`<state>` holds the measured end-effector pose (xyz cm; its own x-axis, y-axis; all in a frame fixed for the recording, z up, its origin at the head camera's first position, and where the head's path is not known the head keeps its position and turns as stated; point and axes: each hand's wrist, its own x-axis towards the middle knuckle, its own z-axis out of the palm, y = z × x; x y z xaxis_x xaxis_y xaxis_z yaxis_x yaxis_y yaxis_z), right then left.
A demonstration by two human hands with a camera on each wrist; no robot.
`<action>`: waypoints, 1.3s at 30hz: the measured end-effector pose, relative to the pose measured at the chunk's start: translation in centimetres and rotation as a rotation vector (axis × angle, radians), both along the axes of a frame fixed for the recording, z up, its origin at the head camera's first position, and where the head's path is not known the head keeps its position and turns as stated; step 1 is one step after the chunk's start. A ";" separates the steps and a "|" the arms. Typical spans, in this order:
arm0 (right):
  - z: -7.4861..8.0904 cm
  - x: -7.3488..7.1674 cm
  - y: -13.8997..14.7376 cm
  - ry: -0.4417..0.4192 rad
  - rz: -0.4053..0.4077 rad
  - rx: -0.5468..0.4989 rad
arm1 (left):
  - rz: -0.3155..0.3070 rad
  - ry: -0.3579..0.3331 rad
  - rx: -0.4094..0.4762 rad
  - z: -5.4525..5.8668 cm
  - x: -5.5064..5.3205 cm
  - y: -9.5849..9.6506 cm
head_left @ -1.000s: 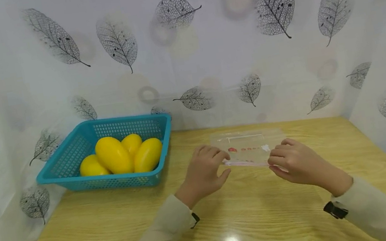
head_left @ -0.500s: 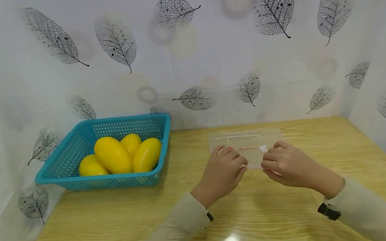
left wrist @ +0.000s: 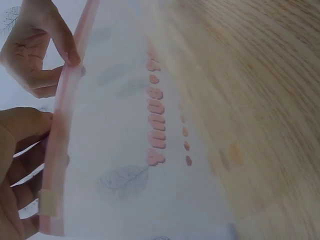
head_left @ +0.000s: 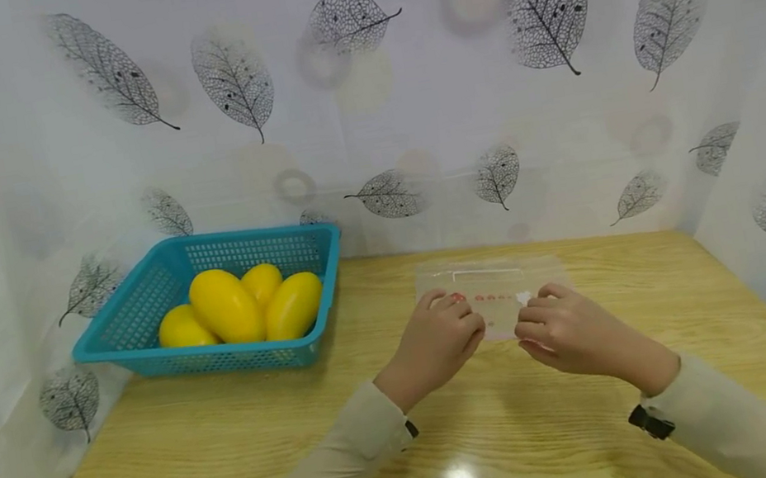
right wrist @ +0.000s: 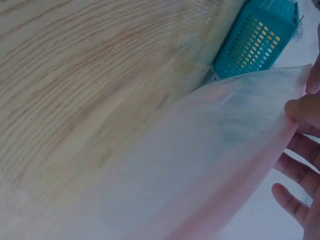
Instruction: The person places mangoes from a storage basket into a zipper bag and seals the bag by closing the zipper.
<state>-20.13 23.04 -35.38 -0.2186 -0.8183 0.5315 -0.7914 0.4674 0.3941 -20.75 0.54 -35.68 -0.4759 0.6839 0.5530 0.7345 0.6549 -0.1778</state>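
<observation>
A clear zip bag [head_left: 491, 284] with red and white print is held over the table's far part. Along its near edge runs a pink zip strip [left wrist: 61, 110], carrying a small tan slider [left wrist: 48, 202] near one end. My left hand [head_left: 437, 343] grips this edge on the left, its thumb at the pink strip in the left wrist view. My right hand [head_left: 566, 331] pinches the same strip a short way to the right. In the right wrist view, the right thumb [right wrist: 302, 107] presses the bag's edge while the lower fingers spread behind it.
A teal plastic basket [head_left: 222, 363] stands at the back left of the wooden table [head_left: 238, 462], with several yellow mango-like fruits [head_left: 224, 306] inside. A white curtain [head_left: 410, 126] with a leaf print hangs behind and along both sides.
My left hand has slid right along the bag's edge, closer to my right hand. The right hand has shifted slightly left, still holding the bag. The basket has stayed put.
</observation>
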 end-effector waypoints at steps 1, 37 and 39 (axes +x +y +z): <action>0.0 0.0 0.1 -0.014 0.000 -0.008 | -0.004 0.017 0.008 -0.1 0.0 -0.1; -0.2 1.0 3.9 -0.385 -0.133 -0.045 | -0.090 -0.018 0.204 -1.5 -0.6 -1.8; 0.0 1.0 3.9 -0.386 -0.120 -0.052 | -0.135 -0.005 0.200 -1.6 -0.7 -2.0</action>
<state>-19.16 26.93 -35.39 -0.5027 -0.7489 0.4317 -0.8152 0.5769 0.0515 -21.48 -1.51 -37.30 -0.3905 0.6191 0.6813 0.8187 0.5720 -0.0506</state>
